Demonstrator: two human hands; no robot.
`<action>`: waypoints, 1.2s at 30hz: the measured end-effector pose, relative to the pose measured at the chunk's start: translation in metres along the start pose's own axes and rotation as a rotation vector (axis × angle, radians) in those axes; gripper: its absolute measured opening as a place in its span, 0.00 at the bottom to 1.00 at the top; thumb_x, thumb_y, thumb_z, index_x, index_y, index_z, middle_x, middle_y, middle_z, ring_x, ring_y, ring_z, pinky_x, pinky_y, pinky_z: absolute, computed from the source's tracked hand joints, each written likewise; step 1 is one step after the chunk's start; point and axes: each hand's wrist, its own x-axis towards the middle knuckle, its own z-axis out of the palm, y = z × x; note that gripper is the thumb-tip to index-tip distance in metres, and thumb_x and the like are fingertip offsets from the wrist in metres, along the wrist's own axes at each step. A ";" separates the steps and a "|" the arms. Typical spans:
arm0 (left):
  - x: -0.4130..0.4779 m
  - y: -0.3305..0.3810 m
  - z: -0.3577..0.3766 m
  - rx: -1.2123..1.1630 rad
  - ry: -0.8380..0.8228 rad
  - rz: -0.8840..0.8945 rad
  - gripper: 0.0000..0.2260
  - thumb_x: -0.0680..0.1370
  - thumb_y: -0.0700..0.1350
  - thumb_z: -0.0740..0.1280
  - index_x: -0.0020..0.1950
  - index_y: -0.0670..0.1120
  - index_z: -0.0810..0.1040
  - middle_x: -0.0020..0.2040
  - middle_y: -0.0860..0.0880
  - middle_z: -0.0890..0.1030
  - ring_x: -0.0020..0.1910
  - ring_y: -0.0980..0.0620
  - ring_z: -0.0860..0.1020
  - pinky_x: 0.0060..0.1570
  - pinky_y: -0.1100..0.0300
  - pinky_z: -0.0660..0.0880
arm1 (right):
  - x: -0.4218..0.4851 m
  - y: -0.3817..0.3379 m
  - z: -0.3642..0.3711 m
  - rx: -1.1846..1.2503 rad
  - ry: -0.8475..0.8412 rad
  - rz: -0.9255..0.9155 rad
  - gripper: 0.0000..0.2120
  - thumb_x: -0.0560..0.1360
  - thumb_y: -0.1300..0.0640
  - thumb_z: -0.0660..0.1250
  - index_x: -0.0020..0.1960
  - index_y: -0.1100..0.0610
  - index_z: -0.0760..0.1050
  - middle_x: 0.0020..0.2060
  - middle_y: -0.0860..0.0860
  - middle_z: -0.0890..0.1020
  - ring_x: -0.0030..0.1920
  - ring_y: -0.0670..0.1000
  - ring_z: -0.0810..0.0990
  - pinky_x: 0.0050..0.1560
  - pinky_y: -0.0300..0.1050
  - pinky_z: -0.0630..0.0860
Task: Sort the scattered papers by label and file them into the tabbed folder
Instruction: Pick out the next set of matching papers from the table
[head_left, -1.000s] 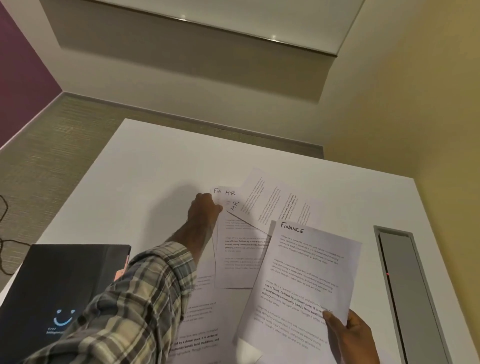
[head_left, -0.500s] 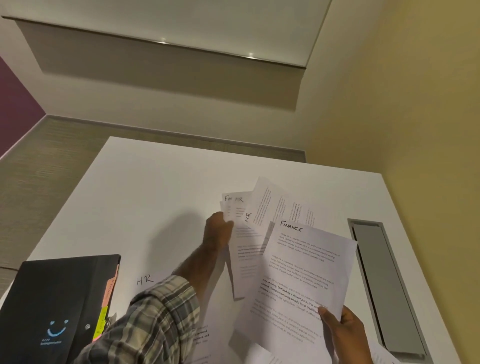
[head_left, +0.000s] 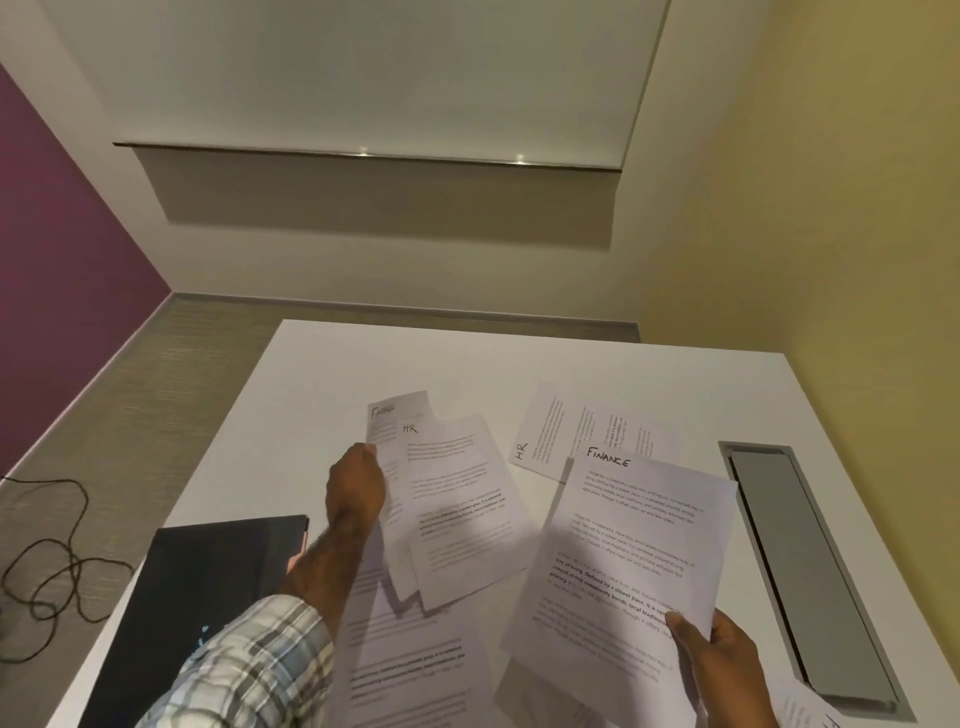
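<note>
Paper this limp bends easily, I judge: my left grip pinches two sheets by their side edge above the surface, my right grip holds the Finance sheet by its bottom edge.

Handwritten "FINANCE" heads the nearest right sheet, "HR" the middle sheet, "Finance" the left sheet behind it, and sideways "HR" the far sheet.
</note>
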 end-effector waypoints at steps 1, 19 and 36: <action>0.000 0.000 -0.011 -0.018 0.018 0.002 0.18 0.86 0.51 0.52 0.48 0.43 0.76 0.46 0.42 0.82 0.41 0.45 0.81 0.41 0.54 0.79 | -0.003 -0.002 0.000 -0.016 -0.004 -0.011 0.10 0.77 0.68 0.70 0.58 0.68 0.80 0.42 0.54 0.84 0.41 0.51 0.80 0.39 0.42 0.71; -0.115 -0.009 -0.198 -0.327 0.494 0.258 0.13 0.86 0.48 0.57 0.59 0.41 0.77 0.50 0.45 0.81 0.47 0.46 0.80 0.37 0.62 0.74 | -0.048 -0.080 -0.018 -0.002 -0.133 -0.300 0.12 0.80 0.59 0.68 0.62 0.58 0.80 0.49 0.51 0.86 0.46 0.52 0.85 0.43 0.45 0.78; -0.246 0.044 -0.113 -0.812 -0.256 -0.116 0.11 0.86 0.45 0.60 0.60 0.47 0.81 0.54 0.44 0.87 0.54 0.41 0.85 0.59 0.39 0.79 | -0.085 -0.096 -0.022 0.093 -0.699 -0.146 0.12 0.83 0.63 0.62 0.64 0.60 0.78 0.56 0.55 0.86 0.56 0.55 0.86 0.57 0.49 0.80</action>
